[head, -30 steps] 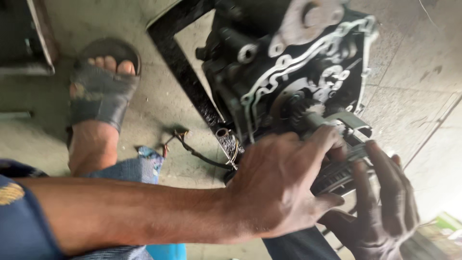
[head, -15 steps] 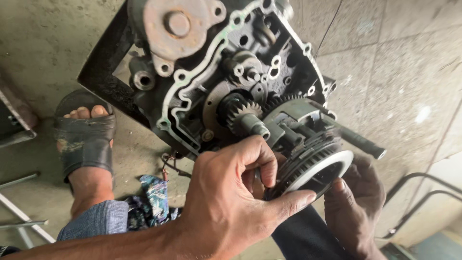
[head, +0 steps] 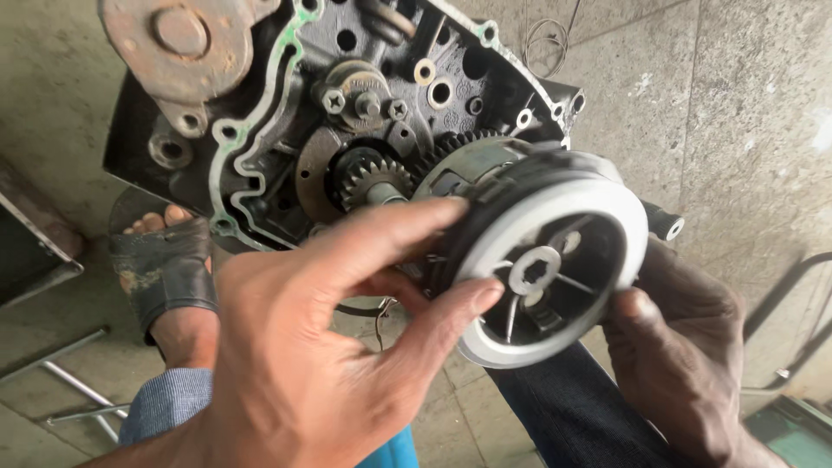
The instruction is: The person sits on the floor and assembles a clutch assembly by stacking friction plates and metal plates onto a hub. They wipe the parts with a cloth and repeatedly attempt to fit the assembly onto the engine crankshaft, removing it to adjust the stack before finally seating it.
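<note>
clutch drum (head: 555,260): silver rim, black core | engine case (head: 286,113): black, pale green gasket edge | sandal (head: 165,269): black | floor (head: 737,104): grey

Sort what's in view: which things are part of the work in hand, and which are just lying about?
In hand:
- round clutch drum, held by left hand and right hand
- open engine case
- small toothed gear on its shaft

Lying about:
- metal rods on the floor
- loose wire
- sandal
</note>
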The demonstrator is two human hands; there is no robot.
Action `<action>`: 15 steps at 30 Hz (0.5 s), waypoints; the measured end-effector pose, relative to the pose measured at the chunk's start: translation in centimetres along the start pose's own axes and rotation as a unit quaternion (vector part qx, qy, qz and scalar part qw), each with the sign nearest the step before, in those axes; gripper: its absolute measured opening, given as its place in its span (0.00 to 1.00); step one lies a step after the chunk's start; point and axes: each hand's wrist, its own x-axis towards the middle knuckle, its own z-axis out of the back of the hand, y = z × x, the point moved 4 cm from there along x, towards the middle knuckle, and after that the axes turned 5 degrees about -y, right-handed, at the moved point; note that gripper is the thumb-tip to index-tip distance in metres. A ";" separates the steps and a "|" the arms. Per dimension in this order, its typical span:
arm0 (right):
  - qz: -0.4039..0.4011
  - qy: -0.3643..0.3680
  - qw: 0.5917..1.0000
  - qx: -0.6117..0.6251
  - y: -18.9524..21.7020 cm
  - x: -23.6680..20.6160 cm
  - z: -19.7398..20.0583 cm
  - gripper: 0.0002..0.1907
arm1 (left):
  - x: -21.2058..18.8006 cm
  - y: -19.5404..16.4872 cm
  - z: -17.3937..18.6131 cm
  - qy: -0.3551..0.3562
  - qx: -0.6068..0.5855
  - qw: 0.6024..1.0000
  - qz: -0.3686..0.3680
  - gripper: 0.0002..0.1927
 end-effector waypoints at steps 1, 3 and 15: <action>-0.017 0.008 1.000 -0.024 0.0 0.1 -0.2 0.26 | 0.1 -0.1 0.3 0.005 0.002 1.000 0.007 0.21; -0.062 0.025 0.995 0.077 -0.4 0.3 -1.1 0.25 | 0.1 -0.1 0.5 0.019 0.003 1.000 0.021 0.24; 0.013 -0.036 0.999 0.024 -0.8 0.6 -1.1 0.22 | -0.4 2.0 0.2 0.081 0.012 0.996 0.035 0.32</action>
